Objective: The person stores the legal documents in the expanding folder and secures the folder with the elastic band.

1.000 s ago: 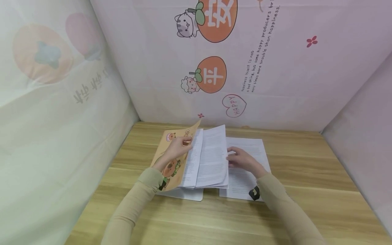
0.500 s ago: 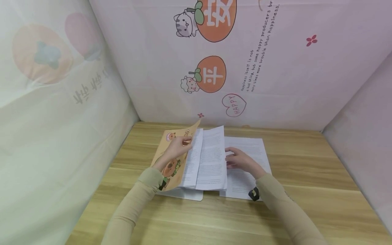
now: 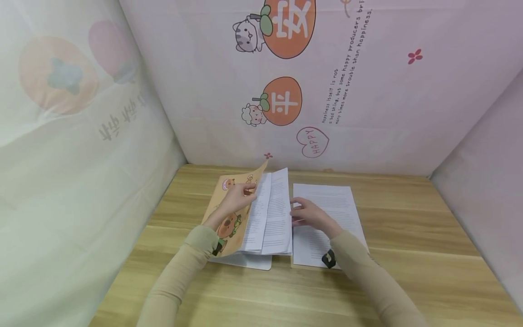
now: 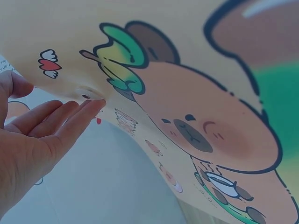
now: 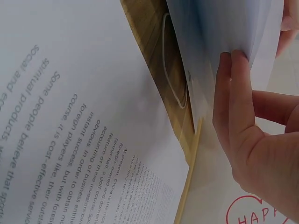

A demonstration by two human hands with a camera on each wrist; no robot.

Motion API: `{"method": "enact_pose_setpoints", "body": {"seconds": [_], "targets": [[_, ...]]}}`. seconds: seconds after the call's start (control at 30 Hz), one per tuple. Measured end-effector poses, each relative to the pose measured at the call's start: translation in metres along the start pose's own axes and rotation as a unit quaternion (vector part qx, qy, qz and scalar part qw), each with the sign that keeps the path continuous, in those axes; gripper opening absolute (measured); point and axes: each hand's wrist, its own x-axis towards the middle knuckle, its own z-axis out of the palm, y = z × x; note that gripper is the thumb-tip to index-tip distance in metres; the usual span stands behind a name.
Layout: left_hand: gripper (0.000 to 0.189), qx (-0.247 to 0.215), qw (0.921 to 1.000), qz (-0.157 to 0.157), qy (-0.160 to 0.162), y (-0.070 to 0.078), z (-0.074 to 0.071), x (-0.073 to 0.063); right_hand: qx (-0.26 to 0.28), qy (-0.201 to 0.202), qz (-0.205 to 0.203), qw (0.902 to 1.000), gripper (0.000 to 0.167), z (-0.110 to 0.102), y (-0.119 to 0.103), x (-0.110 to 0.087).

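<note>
An orange folder [image 3: 218, 190] with cartoon capybaras lies at the left of the wooden table, its cover raised at a slant. My left hand [image 3: 237, 197] holds the cover's free edge, fingers against the printed outside in the left wrist view. Several printed sheets [image 3: 279, 213] stand tilted inside, over the folder's white back part [image 3: 249, 260]. At their right edge, my right hand [image 3: 312, 213] holds the sheets between thumb and fingers; the right wrist view has two fingertips [image 5: 232, 58] against their back side. The sheets' left part is hidden behind the cover.
Another printed sheet [image 3: 327, 195] lies flat on the table [image 3: 412, 227], under my right forearm. A printed cloth wall [image 3: 367, 136] rises along the back edge, with more cloth at both sides.
My right hand has moved left with the sheets' edge, bringing them closer to the cover and uncovering more of the flat sheet. My left hand and the cover have stayed in place.
</note>
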Motion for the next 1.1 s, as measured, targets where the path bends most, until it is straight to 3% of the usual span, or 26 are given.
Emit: {"method": "enact_pose_setpoints", "body": {"seconds": [0.27,0.67,1.1], "targets": [[0.051,-0.001,1.0000,0.000,0.002,-0.001,0.000,-0.001,-0.007,0.037,0.009,0.9992,0.057,0.007,0.002,0.002],[0.051,0.001,1.0000,-0.005,0.006,0.000,0.000,-0.001,-0.021,0.038,-0.006,0.9990,0.060,0.021,-0.001,0.010],[0.051,0.004,0.9999,0.003,0.009,-0.001,0.001,0.000,-0.054,0.076,0.005,0.9956,0.061,0.030,-0.002,0.015]]}}
